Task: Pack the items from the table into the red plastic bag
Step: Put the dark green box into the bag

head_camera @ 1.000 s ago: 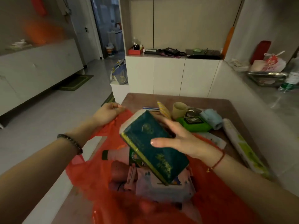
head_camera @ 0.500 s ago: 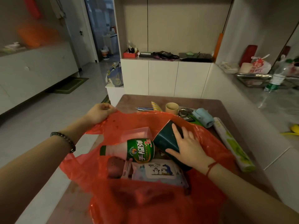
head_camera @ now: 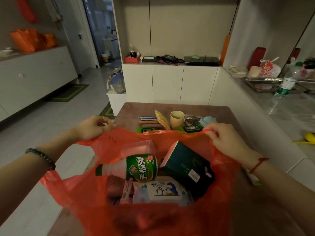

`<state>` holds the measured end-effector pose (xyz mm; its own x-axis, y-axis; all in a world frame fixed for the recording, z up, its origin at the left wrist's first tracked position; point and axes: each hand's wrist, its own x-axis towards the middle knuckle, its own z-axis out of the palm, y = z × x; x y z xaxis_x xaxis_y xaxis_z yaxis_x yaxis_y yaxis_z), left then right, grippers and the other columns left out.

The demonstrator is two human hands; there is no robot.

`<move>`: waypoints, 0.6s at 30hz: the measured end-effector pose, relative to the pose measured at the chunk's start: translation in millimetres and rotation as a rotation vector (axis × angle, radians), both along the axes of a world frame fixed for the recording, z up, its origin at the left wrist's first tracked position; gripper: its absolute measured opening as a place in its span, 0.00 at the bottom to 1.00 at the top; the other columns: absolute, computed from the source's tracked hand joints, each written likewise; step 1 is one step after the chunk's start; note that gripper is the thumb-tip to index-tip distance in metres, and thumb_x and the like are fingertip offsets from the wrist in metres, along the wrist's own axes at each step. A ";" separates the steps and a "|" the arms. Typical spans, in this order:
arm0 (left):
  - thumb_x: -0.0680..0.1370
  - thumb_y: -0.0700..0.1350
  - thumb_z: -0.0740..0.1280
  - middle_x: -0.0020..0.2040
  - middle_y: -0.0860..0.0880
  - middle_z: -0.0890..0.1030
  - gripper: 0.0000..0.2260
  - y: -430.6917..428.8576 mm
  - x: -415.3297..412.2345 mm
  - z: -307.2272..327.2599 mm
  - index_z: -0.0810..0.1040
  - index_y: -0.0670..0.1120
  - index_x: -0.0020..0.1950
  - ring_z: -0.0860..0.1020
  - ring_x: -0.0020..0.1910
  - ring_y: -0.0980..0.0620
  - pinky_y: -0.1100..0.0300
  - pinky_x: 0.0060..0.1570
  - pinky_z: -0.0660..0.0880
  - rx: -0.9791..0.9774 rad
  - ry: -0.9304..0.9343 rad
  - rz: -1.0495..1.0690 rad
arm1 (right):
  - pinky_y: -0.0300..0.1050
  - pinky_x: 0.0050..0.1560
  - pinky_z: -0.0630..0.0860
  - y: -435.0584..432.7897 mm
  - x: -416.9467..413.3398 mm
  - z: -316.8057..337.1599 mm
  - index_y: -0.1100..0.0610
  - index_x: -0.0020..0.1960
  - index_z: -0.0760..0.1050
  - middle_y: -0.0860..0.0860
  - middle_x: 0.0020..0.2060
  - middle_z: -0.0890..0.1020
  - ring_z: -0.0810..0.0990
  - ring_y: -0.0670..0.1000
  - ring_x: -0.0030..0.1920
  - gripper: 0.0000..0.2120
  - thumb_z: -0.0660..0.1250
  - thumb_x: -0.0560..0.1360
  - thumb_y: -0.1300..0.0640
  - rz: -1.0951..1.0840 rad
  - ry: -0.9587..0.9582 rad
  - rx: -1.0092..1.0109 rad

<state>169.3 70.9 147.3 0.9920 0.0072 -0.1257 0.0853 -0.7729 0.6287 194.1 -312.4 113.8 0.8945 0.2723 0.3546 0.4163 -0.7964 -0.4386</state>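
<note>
The red plastic bag (head_camera: 88, 188) lies open on the brown table (head_camera: 129, 111) in front of me. My left hand (head_camera: 93, 126) pinches its far left rim, and my right hand (head_camera: 221, 138) pinches its far right rim. Inside lie a dark green box (head_camera: 185, 166), a bottle with a green label (head_camera: 136, 167), a pack of baby wipes (head_camera: 163, 189) and a clear plastic container (head_camera: 138, 148). Beyond the bag stand a beige cup (head_camera: 177, 119), a yellow striped item (head_camera: 162, 119), a green wipes pack (head_camera: 190, 128) and a blue cloth roll (head_camera: 207, 120).
A white counter (head_camera: 255, 108) runs along the table's right side, with a metal tray (head_camera: 262, 82) and a water bottle (head_camera: 286, 82) on it. White cabinets (head_camera: 170, 82) stand behind the table. Open tiled floor lies to the left.
My right hand put the dark green box into the bag, let it go, and moved up to grip the bag's right rim. The left hand stayed on the left rim.
</note>
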 end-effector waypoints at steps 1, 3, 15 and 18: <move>0.65 0.69 0.65 0.45 0.44 0.83 0.25 0.4 0.9 2.1 0.80 0.49 0.46 0.81 0.46 0.41 0.48 0.51 0.78 0.037 0.005 -0.022 | 0.46 0.45 0.73 2.4 -0.5 -2.2 0.54 0.43 0.79 0.51 0.37 0.81 0.79 0.50 0.40 0.07 0.63 0.76 0.60 0.082 0.066 -0.023; 0.49 0.80 0.57 0.44 0.51 0.80 0.38 -1.2 3.5 4.6 0.77 0.56 0.46 0.79 0.44 0.50 0.56 0.48 0.75 0.182 0.028 -0.068 | 0.38 0.41 0.69 4.7 -3.6 -2.4 0.48 0.37 0.75 0.45 0.33 0.79 0.76 0.40 0.36 0.10 0.64 0.75 0.60 0.245 0.323 -0.156; 0.64 0.69 0.65 0.40 0.53 0.86 0.22 -6.5 34.5 -4.7 0.85 0.54 0.41 0.84 0.38 0.52 0.59 0.41 0.80 -0.085 -0.109 -0.342 | 0.49 0.62 0.72 -1.5 150.6 -71.4 0.56 0.70 0.62 0.58 0.64 0.73 0.75 0.55 0.60 0.37 0.74 0.66 0.54 0.084 0.475 -0.249; 0.67 0.66 0.66 0.38 0.42 0.85 0.22 2.1 40.9 -13.7 0.85 0.48 0.43 0.82 0.37 0.36 0.42 0.38 0.79 -0.139 -0.157 -0.303 | 0.52 0.68 0.65 21.4 193.6 -115.1 0.55 0.73 0.56 0.57 0.71 0.63 0.65 0.57 0.69 0.35 0.68 0.71 0.53 0.102 0.370 -0.600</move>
<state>210.2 73.0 133.6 0.9537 -0.2967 0.0491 -0.2405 -0.6545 0.7168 387.7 -291.0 -1.3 0.8869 0.4140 -0.2050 0.4101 -0.9098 -0.0633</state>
